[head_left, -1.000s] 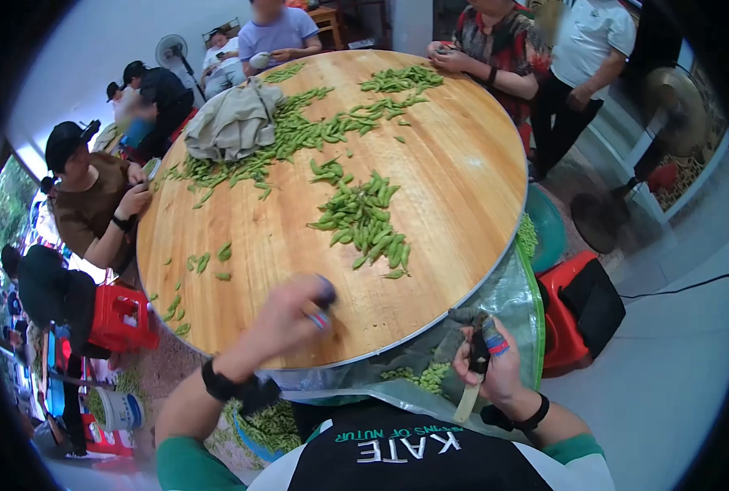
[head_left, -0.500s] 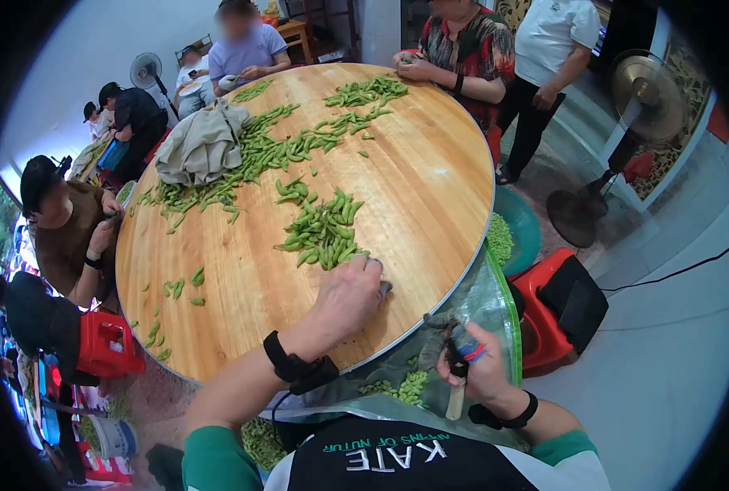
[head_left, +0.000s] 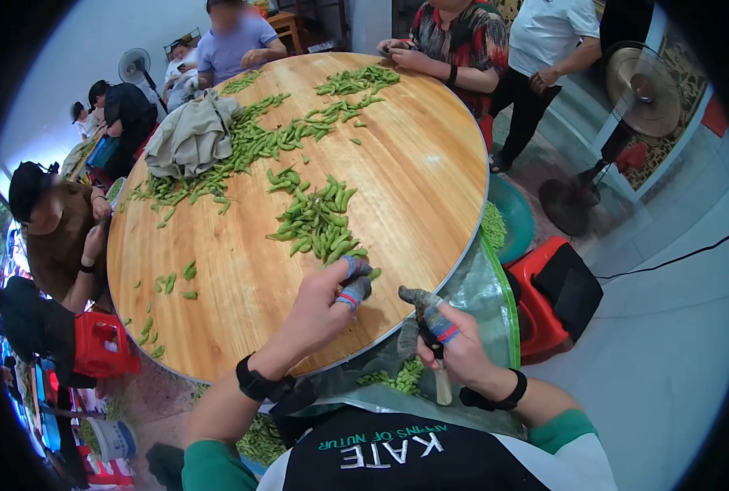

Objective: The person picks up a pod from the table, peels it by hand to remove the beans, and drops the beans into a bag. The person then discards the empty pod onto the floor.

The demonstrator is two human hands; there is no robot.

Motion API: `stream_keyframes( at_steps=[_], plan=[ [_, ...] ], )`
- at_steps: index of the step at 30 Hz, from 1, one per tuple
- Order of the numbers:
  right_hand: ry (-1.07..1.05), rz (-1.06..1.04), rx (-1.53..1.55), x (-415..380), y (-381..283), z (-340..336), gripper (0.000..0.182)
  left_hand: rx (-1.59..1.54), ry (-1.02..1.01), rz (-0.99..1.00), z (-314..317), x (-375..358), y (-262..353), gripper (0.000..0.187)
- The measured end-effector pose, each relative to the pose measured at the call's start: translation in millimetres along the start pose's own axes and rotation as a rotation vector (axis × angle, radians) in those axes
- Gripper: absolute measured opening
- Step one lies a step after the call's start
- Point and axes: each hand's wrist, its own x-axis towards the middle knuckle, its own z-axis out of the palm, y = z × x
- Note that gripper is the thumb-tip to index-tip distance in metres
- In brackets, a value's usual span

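Observation:
My left hand [head_left: 323, 299] is just above the wooden round table, at the near end of a pile of green soybean pods [head_left: 319, 217]. Grey-blue finger covers sit on its thumb and forefinger, which are pinched on a soybean pod [head_left: 375, 273] whose green tip shows. Past the table's edge, my right hand [head_left: 462, 352] is closed around a small tool with a pale handle [head_left: 444, 387] and a black band; its working end is hidden. That hand's thumb and fingers also wear grey covers. Shelled green beans [head_left: 405, 378] lie on the plastic sheet below it.
The round table [head_left: 413, 180] carries more pods and a crumpled grey cloth [head_left: 191, 139]. Several people sit or stand around it. To the right are a teal basin [head_left: 512, 217] with beans, a red stool [head_left: 536, 319] and a standing fan [head_left: 643, 94].
My left hand has lifted slightly off the pods, now with a pod showing in its pinch. My right hand has moved a little left and up, closer to it.

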Motion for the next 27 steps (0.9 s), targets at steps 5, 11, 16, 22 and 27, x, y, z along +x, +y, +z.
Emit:
stream_keyframes(
  at_steps=[5,11,16,22,27],
  plan=[
    [-0.03,0.0,0.079,2.7,2.5,8.7,0.035,-0.267,-0.199,-0.127,14.0,-18.2,-3.2,0.01],
    [-0.083,-0.01,0.177,-1.6,14.4,3.1,0.038,-0.322,-0.124,-0.097,25.2,-23.0,-10.5,0.009],
    [-0.112,-0.042,0.174,-0.7,17.3,1.1,0.045,-0.224,-0.086,-0.002,27.8,-25.1,-5.0,0.009],
    [-0.106,-0.028,0.209,-3.3,18.0,1.7,0.045,-0.141,-0.096,0.054,26.0,-24.3,-4.6,0.011],
    [-0.125,-0.034,0.184,-3.2,18.9,-0.7,0.044,-0.055,-0.088,0.127,24.2,-26.8,-3.0,0.011]
  ],
)
